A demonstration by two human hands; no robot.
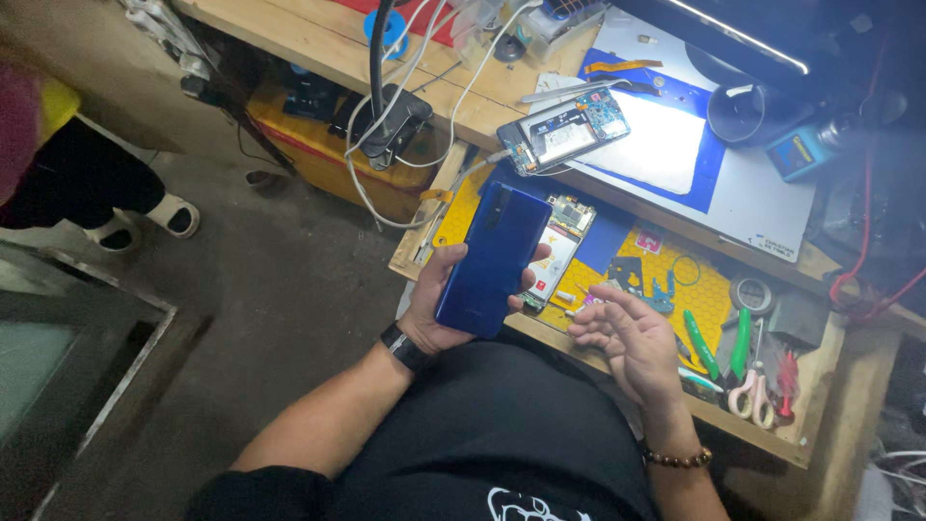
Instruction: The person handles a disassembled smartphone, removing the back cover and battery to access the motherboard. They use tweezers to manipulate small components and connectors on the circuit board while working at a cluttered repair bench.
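Observation:
My left hand (439, 299) grips a blue smartphone (493, 259), back side up, held over the front edge of a pulled-out drawer tray (617, 275). My right hand (625, 342) hovers palm-up over the tray with fingers spread and nothing in it. Just behind the blue phone lies an opened phone board (559, 241) on the yellow mat. A second disassembled phone (564, 130), with its insides exposed, rests on the edge of the wooden bench above.
Green-handled pliers (738, 347), a green screwdriver (701, 342), scissors (752, 396) and a tape roll (752, 292) lie at the tray's right. A white mat (666, 145) lies under a lamp on the bench. Cables (424, 87) hang at left. Another person's feet in sandals (145, 220) stand on the floor.

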